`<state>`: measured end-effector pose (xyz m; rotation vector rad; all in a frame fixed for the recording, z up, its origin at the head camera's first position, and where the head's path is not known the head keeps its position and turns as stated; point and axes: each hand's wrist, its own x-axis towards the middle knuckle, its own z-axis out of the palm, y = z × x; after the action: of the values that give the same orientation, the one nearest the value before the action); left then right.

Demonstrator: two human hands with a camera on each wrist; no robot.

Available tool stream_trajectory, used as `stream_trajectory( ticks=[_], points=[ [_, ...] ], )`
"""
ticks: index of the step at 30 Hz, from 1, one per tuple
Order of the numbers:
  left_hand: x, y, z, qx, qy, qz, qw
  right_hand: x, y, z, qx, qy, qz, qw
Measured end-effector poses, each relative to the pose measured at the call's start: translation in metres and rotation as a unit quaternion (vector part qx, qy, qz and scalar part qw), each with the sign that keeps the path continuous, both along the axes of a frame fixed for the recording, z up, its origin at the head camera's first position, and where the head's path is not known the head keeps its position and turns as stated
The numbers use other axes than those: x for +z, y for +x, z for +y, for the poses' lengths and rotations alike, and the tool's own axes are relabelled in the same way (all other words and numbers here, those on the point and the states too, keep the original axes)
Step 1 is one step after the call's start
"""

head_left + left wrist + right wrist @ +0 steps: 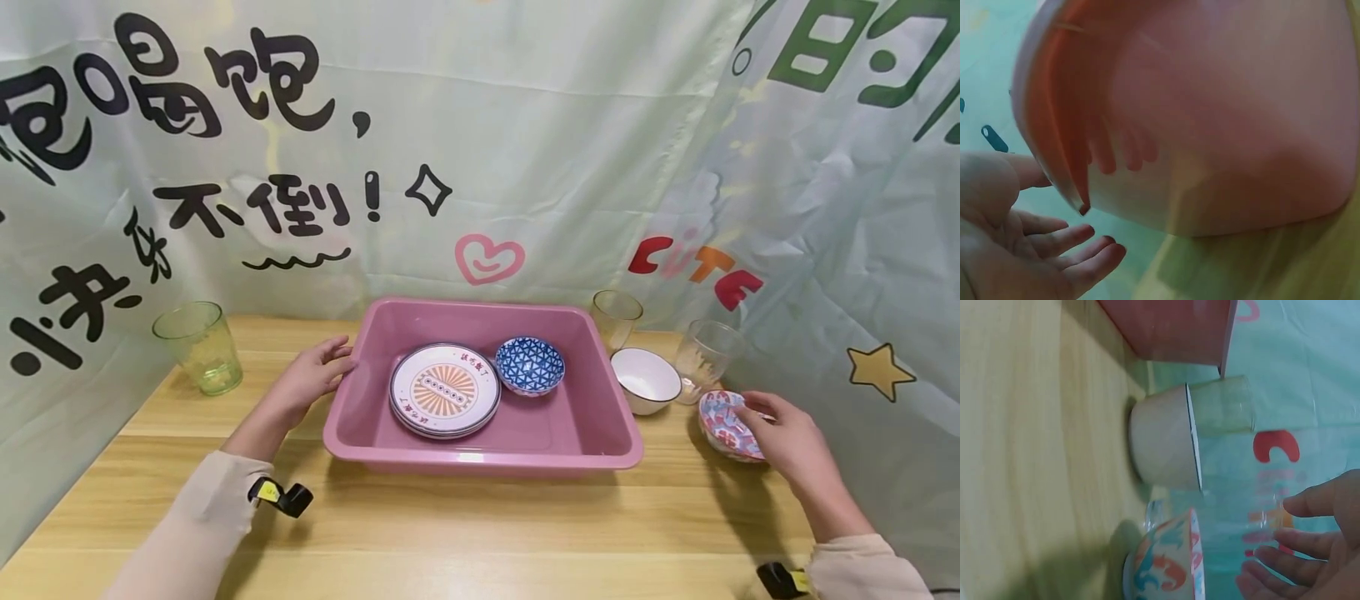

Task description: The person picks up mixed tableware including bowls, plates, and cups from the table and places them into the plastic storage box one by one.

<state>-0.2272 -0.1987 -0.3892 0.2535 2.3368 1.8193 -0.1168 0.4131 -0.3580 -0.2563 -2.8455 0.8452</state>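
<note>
A pink plastic tub (480, 460) holds a stack of white plates (446, 392) with an orange printed design and a blue-and-white patterned bowl (530, 366). My left hand (311, 377) is at the tub's left rim, its fingers loosely extended; in the left wrist view the thumb side overlaps the rim and the other fingers spread below it. Over on the right, my right hand (787, 433) hovers at the rim of a red-and-blue patterned bowl (726, 427). The right wrist view shows its relaxed fingers (1300, 540) above that bowl, apart from it.
Between tub and patterned bowl stands a white bowl (647, 380) with a dark rim. Behind it are an amber glass (617, 320) and a clear glass (705, 358). A green glass (201, 348) stands far left. A printed curtain (420, 100) hangs behind the wooden table (420, 533).
</note>
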Motion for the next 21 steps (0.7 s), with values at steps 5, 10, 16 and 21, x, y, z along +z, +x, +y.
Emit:
stream_trajectory(
  ticks=[5,10,16,21],
  points=[
    [-0.009,0.002,-0.001,-0.01,0.049,-0.022,0.9985,-0.002,0.006,0.012,-0.032,-0.006,-0.019,0.9993],
    [-0.014,0.003,0.0,-0.005,0.074,-0.037,0.9966,-0.006,0.01,0.021,-0.044,0.008,-0.021,0.9988],
    [-0.019,0.004,0.003,0.007,0.09,-0.039,0.9951,-0.01,0.011,0.032,-0.06,0.031,-0.032,0.9972],
    [-0.021,0.003,0.006,0.009,0.111,-0.044,0.9928,-0.016,0.011,0.043,-0.077,0.036,-0.058,0.9947]
  ],
)
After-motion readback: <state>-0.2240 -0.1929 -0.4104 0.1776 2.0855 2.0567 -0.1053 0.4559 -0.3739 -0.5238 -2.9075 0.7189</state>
